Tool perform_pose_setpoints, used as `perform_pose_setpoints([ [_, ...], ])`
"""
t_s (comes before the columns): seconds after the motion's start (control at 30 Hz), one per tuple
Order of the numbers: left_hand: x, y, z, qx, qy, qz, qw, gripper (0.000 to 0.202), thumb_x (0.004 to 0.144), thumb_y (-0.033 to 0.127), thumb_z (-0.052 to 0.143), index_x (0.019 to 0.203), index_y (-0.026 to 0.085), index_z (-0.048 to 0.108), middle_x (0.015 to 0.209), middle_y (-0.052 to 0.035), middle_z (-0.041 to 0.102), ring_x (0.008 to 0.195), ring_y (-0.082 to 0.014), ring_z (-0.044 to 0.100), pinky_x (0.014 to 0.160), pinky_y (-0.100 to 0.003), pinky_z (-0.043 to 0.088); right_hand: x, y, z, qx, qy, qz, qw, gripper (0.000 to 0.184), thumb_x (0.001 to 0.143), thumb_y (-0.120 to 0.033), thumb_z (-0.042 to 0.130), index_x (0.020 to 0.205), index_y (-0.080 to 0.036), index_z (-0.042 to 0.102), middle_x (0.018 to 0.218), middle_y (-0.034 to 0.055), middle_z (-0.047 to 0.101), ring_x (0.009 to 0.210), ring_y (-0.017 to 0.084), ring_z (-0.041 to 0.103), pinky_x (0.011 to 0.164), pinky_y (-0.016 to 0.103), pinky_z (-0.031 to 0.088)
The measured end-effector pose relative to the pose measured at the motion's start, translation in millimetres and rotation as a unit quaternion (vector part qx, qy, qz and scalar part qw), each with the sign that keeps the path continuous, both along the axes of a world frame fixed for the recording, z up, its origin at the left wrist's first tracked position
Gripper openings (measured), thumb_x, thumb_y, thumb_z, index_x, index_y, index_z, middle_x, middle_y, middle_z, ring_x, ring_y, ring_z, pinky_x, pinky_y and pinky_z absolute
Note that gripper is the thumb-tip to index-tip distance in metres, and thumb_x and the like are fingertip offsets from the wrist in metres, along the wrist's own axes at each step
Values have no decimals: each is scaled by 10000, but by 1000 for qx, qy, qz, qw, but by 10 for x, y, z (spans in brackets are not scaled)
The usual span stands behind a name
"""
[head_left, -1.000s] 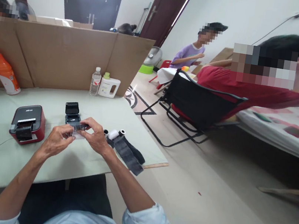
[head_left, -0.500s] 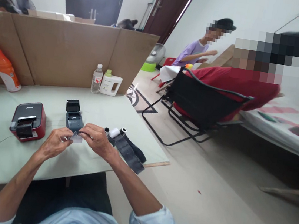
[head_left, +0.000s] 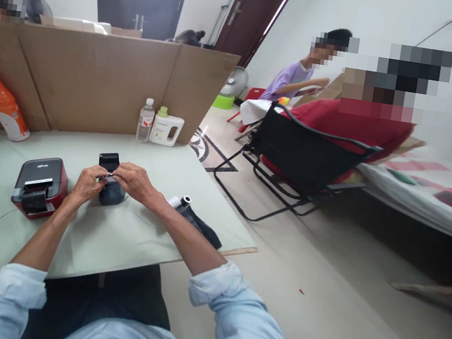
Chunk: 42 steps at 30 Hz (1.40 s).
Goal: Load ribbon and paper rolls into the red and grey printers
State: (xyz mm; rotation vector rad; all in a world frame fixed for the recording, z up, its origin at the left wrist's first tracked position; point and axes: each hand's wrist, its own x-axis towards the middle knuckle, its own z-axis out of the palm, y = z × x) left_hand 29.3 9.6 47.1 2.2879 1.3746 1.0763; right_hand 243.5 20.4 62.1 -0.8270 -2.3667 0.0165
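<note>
Pinching a small pale slip [head_left: 109,176] between them, the left hand [head_left: 88,185] and right hand [head_left: 134,181] meet right over the small printer [head_left: 112,196] in the head view. The fingers of both hands are closed on the slip, which is too small to identify. The small printer stands on the tabletop [head_left: 130,240] with its lid [head_left: 108,161] raised just behind the knuckles. A white roll [head_left: 173,202] lies outside it, beside the right forearm and touching a dark strap [head_left: 204,232]. A red printer [head_left: 39,187] sits near the left hand but apart from it. By the cardboard screen [head_left: 95,76] stand an orange bottle [head_left: 2,102], a water bottle [head_left: 145,120] and a white jug [head_left: 166,129]. Off the tabletop, a person in red leans in a folding chair [head_left: 299,158].

As far as this shows, the work looks about midway. The lid is already up and the slip has been brought to the small printer's opening. The roll is not in it and the lid is not shut. Whether the slip is seated cannot be told, since the hands hide the opening.

Half a second earlier the hands held the slip nearer the body, in front of the small printer, which was then in plain view. They have since moved forward over it, and the right forearm now covers much of the strap.
</note>
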Motion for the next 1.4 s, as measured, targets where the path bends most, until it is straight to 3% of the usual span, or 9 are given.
perform_pose_setpoints([
  [0.27,29,178,-83,-10,38,1,999,263,789,123,633,913,239,833,1059,-62,806,999,-236,736,994,-381,569,62,64,-143,-9,-1,-7,1000,164,1060,-233,570,1024,-223,729,996,61,712,953,198,615,819,289,432],
  [0.53,14,219,-120,-7,134,27,991,306,773,134,616,963,239,832,1028,-73,806,970,-243,722,909,-343,561,-9,55,-229,3,-29,-16,999,146,1053,-215,587,1011,-215,727,987,61,712,938,197,608,789,288,420],
  [0.7,-32,286,-202,-14,154,44,987,330,727,132,600,930,241,836,975,-77,809,959,-258,695,933,-368,561,-49,62,-302,-3,-40,-15,999,114,1037,-199,620,990,-219,722,979,50,711,924,188,603,779,279,414],
  [0.97,-101,206,-226,-25,81,15,996,320,738,143,588,905,258,835,1047,-73,802,1067,-275,699,1086,-451,523,-132,-34,-457,2,-47,-31,998,141,1040,-207,618,949,-224,724,996,62,699,952,196,594,772,284,430],
  [1.1,-163,138,-207,-20,39,31,999,313,744,159,596,970,229,802,1126,-85,759,1087,-268,691,1054,-450,548,-185,-135,-547,4,-47,-54,997,144,1043,-218,612,965,-220,733,1014,78,692,955,206,584,793,301,445],
  [1.27,-234,254,-205,-13,-45,156,987,535,711,119,594,1231,192,701,1241,-124,683,1032,-268,695,971,-448,587,-233,-214,-583,14,-56,-70,996,148,1039,-219,620,952,-206,739,1060,91,695,973,214,572,802,315,448],
  [1.4,-214,457,-255,-77,-129,141,979,763,690,122,617,1448,186,559,1423,-162,609,1109,-284,692,910,-425,614,-253,-234,-577,8,-52,-78,996,128,1027,-206,638,948,-208,740,1065,89,692,966,214,566,805,319,446],
])
